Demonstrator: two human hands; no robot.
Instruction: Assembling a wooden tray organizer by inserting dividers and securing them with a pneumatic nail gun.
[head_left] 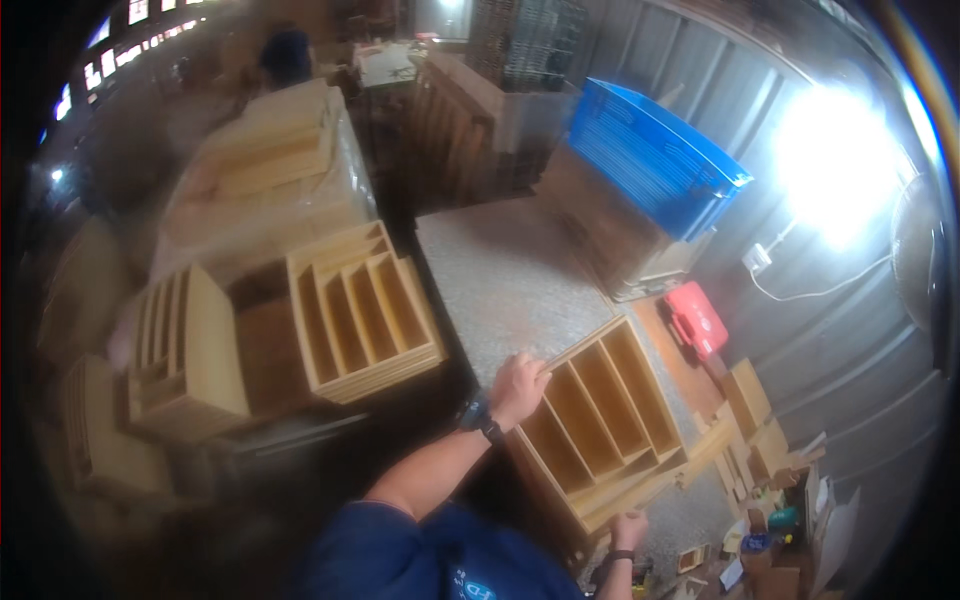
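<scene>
A light wooden compartment tray [590,400], divided by several slats, lies on the grey worktop in front of me. My left hand [520,388] is closed over its far left edge, with the fingers hooked round the rim. By the near right corner of that tray, my right hand [628,530] is closed like a fist. Whatever its fingers hold, if anything, is too small or hidden to make out. A dark watch sits on my left wrist, and a dark band circles the right one.
More compartment trays [365,310] are stacked to the left. A blue crate [655,150] tops a box at the back right, near a red case [697,318]. Wood offcuts [745,450] and small clutter lie at the right. Beyond the left stacks, a person's dark head [286,55] shows.
</scene>
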